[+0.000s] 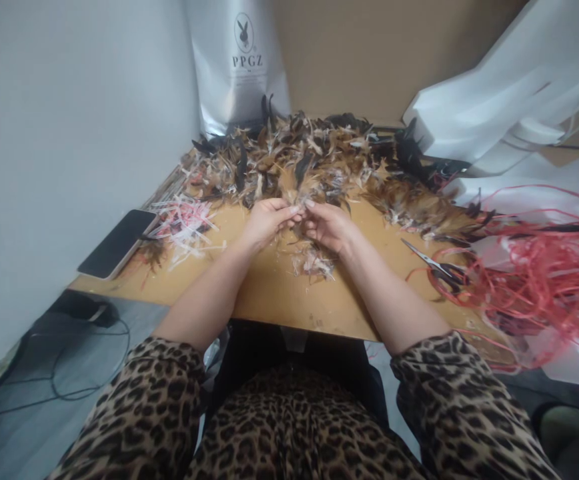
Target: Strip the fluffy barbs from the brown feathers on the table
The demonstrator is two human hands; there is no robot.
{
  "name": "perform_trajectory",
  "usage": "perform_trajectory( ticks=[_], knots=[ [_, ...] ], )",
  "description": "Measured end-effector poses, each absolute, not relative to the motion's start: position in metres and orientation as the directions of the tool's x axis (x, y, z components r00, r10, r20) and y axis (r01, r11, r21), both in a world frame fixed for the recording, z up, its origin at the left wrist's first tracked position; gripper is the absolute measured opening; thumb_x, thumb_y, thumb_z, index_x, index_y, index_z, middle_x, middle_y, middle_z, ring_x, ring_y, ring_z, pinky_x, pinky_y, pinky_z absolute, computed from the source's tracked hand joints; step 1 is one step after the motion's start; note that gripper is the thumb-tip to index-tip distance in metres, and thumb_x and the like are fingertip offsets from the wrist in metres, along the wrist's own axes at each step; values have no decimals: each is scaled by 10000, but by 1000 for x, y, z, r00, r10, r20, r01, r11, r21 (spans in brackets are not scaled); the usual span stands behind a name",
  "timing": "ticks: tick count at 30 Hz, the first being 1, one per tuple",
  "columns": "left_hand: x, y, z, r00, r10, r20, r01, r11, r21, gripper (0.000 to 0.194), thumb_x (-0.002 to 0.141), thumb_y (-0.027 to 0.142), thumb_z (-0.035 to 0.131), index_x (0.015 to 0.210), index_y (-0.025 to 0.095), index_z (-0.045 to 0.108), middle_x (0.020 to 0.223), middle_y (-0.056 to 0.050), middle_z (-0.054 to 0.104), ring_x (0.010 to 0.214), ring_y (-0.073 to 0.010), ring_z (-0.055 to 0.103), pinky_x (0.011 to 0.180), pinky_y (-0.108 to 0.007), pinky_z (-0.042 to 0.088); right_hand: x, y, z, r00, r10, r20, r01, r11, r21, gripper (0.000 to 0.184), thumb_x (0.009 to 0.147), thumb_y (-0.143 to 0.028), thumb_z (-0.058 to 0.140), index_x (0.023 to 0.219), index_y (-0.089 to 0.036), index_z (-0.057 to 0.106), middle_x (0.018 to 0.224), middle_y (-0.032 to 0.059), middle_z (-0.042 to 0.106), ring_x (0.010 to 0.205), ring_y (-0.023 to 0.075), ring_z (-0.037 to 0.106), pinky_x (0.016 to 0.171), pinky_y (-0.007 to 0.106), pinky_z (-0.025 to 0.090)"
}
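Between my two hands is a small bunch of brown and black feathers (298, 179), its tips pointing away from me. My left hand (272, 221) pinches the lower end from one side with thumb and fingers. From the other side my right hand (328, 224) grips the same end, its fingers curled. The fingertips of both hands nearly meet, and the quill ends are hidden there. Just below them lies a little heap of feather scraps (314, 260) on the wooden table (279, 293). A large pile of brown and black feathers (289, 143) spreads behind my hands.
A phone (117, 244) lies at the table's left edge, beside pink and white strips (183, 221). To the right are scissors (434, 263), a row of feather bunches (419, 207) and tangled red ribbon (544, 287). A silver-white bag (242, 73) stands at the back.
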State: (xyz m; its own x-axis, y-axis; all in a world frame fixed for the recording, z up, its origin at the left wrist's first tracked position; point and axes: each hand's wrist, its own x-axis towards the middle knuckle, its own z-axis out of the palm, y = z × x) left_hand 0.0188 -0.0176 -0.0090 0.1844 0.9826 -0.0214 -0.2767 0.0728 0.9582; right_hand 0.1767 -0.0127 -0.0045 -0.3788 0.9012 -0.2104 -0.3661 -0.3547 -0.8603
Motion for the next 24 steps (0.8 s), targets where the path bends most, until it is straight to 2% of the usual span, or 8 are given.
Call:
perform_trajectory(
  ticks=[5,9,13,20,24],
  knots=[
    [22,-17,-13,166,986,24,-173,5,985,173,673,235,782,690,95,683,654,-36,693,528,-48,586,565,-157,458,176,-12,-7,-317,927,-199,-374,-315,-872,385,519,-339,860,692,-154,570,593,-14,611,484,46,441,411,169,290],
    [22,-18,-11,192,981,-33,-275,86,958,138,693,192,770,713,91,678,670,-41,698,562,-51,618,589,-147,479,176,-10,-8,-273,946,-176,-399,-278,-874,417,459,-292,880,642,-164,527,565,-31,581,494,45,427,425,168,281],
    [20,-17,-9,185,976,-111,-386,176,905,100,738,151,734,714,85,663,713,-54,707,595,-45,639,579,-122,481,178,-8,-8,-288,948,-133,-384,-242,-891,395,464,-326,873,626,-154,556,555,-35,556,491,37,400,434,178,275],
    [18,-19,-10,259,955,-146,-345,233,909,83,772,136,696,733,66,675,745,-77,718,572,-43,636,536,-115,476,179,-9,-9,-198,980,-1,-260,-53,-964,406,519,-402,835,561,-179,499,487,-43,522,462,58,418,465,209,296],
    [18,-19,-9,261,951,-164,-290,240,926,106,756,166,718,747,68,680,751,-85,722,577,-55,641,526,-125,473,178,-11,-8,-138,989,55,-94,42,-995,347,584,-410,785,568,-178,526,487,-48,515,469,59,399,487,217,289]
  ],
)
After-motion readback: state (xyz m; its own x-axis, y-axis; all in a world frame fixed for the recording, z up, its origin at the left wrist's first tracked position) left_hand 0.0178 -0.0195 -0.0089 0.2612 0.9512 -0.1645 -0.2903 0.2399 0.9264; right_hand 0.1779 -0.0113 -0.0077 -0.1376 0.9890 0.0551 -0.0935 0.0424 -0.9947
